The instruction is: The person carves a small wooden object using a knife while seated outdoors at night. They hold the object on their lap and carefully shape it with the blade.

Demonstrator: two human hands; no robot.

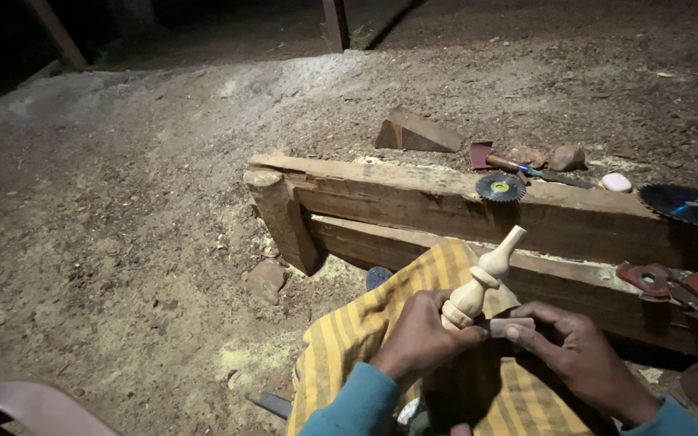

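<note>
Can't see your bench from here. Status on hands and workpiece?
Left hand grips turned wooden spindle. Right hand presses small block against it. Nothing in the way.

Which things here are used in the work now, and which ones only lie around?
In use:
left hand gripping the turned wooden spindle
right hand pressing a small block against it
yellow striped cloth beneath

Lying about:
small saw blade
large saw blade
hatchet
wood wedge
red discs

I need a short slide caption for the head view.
Left hand holds a turned wooden spindle; right hand presses sandpaper to it.
</note>
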